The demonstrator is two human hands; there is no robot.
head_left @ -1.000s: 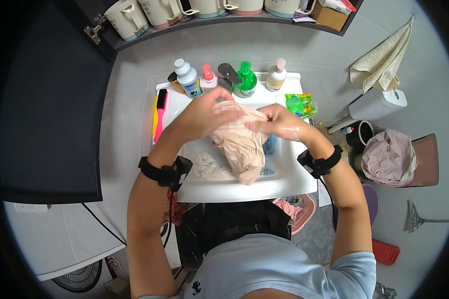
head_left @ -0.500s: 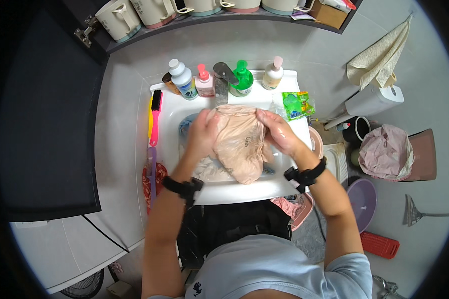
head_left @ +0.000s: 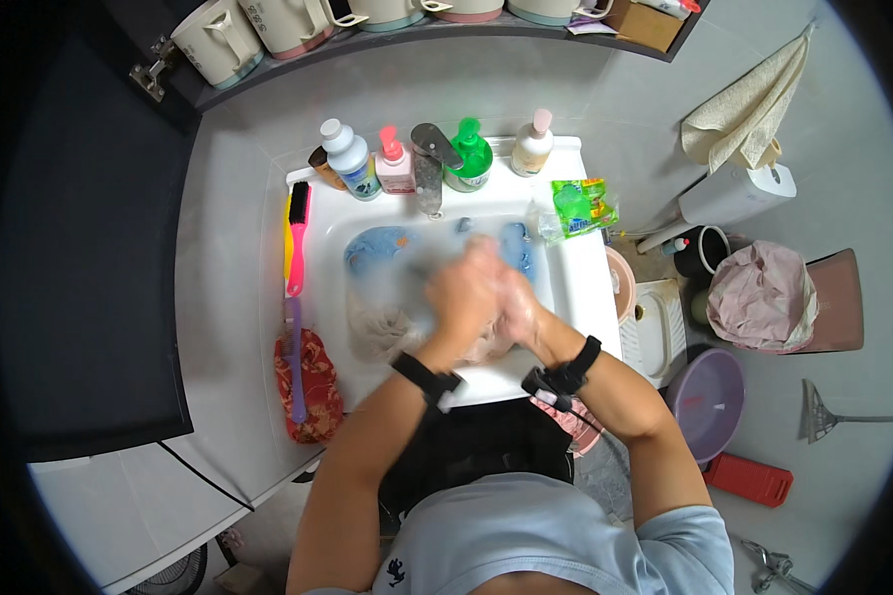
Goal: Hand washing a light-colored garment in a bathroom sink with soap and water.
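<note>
My view is bright and fairly evenly lit, the white sink (head_left: 587, 327) pale almost to washing out, the black cabinet door (head_left: 99, 268) swallowing detail. I get motion smear on the left hand (head_left: 460, 299) and right hand (head_left: 516, 307), while the bottles (head_left: 468, 167) look reasonably sharp. My fisheye bows the shelf (head_left: 446, 30), and dark corners close in, fringed bluish.
</note>
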